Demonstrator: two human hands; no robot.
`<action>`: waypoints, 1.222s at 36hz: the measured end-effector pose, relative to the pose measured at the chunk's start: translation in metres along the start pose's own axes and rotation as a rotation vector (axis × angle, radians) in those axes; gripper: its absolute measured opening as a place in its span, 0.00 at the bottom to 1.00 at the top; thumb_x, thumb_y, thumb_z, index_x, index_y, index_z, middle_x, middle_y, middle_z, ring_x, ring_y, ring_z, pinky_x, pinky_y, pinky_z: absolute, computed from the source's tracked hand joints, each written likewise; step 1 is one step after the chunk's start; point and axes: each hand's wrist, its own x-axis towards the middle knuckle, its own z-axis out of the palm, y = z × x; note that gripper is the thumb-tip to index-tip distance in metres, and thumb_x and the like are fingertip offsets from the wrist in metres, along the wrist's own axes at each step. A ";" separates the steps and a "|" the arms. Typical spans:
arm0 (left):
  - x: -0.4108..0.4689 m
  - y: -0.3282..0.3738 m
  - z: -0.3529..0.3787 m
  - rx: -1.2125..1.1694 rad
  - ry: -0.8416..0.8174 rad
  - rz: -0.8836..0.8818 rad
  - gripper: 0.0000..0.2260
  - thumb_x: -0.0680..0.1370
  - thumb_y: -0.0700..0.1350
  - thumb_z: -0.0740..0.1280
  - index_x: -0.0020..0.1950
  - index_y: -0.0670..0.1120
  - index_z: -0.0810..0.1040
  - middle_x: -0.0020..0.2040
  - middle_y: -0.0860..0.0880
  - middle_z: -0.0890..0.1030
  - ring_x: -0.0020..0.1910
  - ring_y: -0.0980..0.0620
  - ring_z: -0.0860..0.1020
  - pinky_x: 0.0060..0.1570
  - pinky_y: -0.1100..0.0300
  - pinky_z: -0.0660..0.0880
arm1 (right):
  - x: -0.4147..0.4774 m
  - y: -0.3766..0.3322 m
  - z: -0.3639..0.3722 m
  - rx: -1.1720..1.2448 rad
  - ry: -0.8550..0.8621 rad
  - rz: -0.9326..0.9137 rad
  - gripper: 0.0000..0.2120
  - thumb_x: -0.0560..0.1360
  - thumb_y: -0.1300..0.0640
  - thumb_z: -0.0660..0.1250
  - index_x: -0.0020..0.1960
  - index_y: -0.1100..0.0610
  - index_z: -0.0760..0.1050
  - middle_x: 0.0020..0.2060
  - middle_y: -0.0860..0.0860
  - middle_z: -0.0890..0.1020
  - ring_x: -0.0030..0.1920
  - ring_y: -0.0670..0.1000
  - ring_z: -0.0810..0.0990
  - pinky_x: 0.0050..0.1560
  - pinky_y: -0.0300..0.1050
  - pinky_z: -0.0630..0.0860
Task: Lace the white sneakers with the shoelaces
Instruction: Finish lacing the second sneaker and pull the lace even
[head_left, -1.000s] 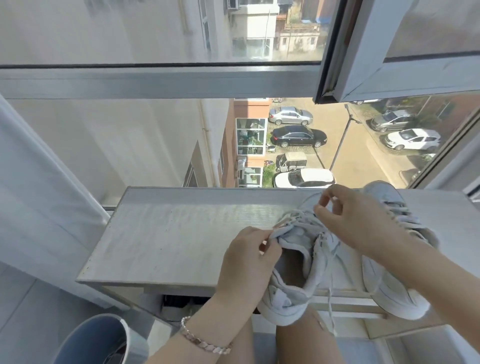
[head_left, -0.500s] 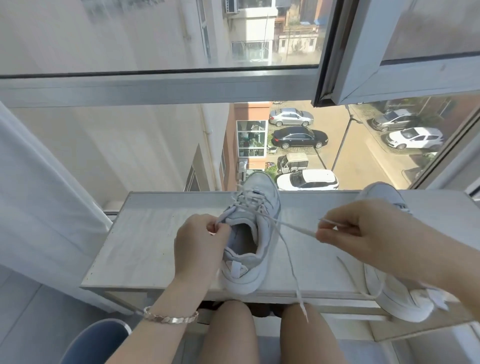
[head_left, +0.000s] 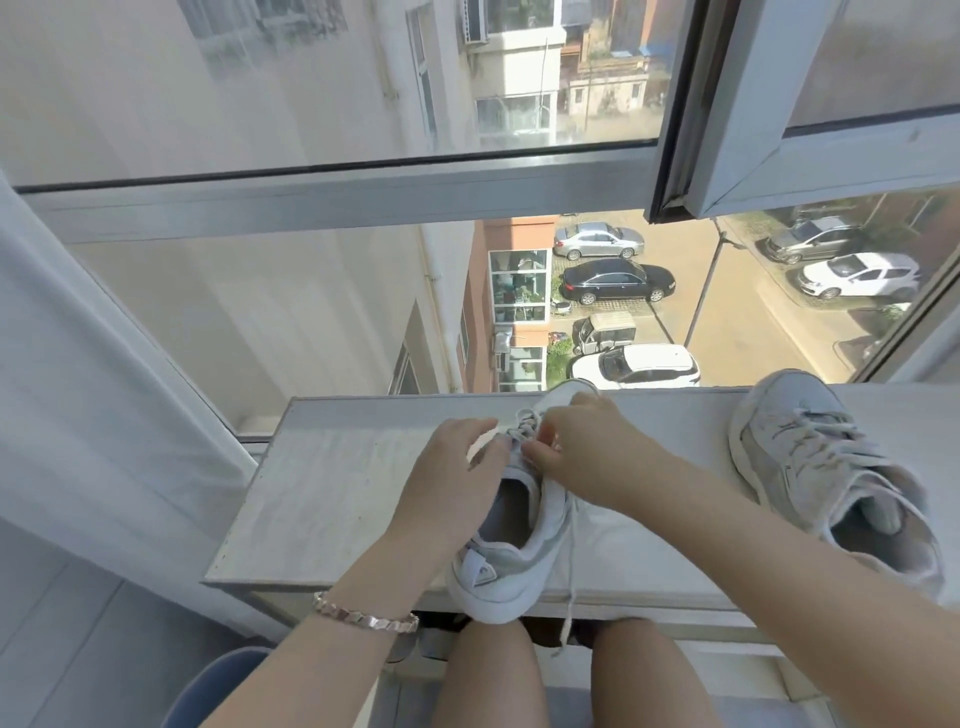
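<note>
A white sneaker (head_left: 511, 561) lies on the pale window ledge (head_left: 332, 493), toe toward the glass and heel over the front edge. My left hand (head_left: 457, 483) grips its left eyelet side near the tongue. My right hand (head_left: 587, 457) pinches the white shoelace (head_left: 571, 582) at the upper eyelets; the loose lace end hangs down past the ledge's front. The fingertips and eyelets are partly hidden by the hands. A second white sneaker (head_left: 826, 478), laced, rests on the ledge to the right, beyond my right forearm.
The ledge meets a large window pane (head_left: 311, 312) with a street and parked cars far below. An opened window sash (head_left: 779, 130) hangs at the upper right. A white curtain (head_left: 78, 389) falls at the left. A blue bin (head_left: 218, 686) stands beside my knees.
Half a second ago my hands were spread apart, each pulling a lace end taut. Now both have come together over the sneaker's eyelets and the lace hangs slack.
</note>
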 end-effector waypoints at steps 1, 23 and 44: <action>0.003 0.000 0.002 0.009 -0.031 -0.001 0.15 0.81 0.49 0.58 0.66 0.50 0.74 0.64 0.54 0.73 0.63 0.57 0.70 0.60 0.66 0.64 | 0.003 -0.001 0.004 0.028 0.038 -0.013 0.16 0.80 0.48 0.56 0.36 0.53 0.71 0.44 0.55 0.70 0.59 0.57 0.68 0.58 0.50 0.68; -0.016 0.012 0.024 0.069 0.247 0.084 0.09 0.81 0.41 0.56 0.52 0.49 0.74 0.53 0.55 0.72 0.55 0.56 0.68 0.52 0.74 0.64 | -0.063 0.042 -0.055 1.449 0.209 0.018 0.16 0.73 0.52 0.59 0.29 0.55 0.73 0.24 0.50 0.66 0.24 0.50 0.68 0.27 0.36 0.68; -0.018 0.060 0.001 -0.884 -0.249 -0.176 0.09 0.78 0.37 0.62 0.43 0.40 0.82 0.33 0.46 0.81 0.27 0.57 0.72 0.29 0.67 0.72 | -0.038 0.027 -0.039 1.521 0.216 0.322 0.15 0.78 0.53 0.63 0.54 0.65 0.75 0.47 0.58 0.80 0.46 0.51 0.79 0.56 0.44 0.77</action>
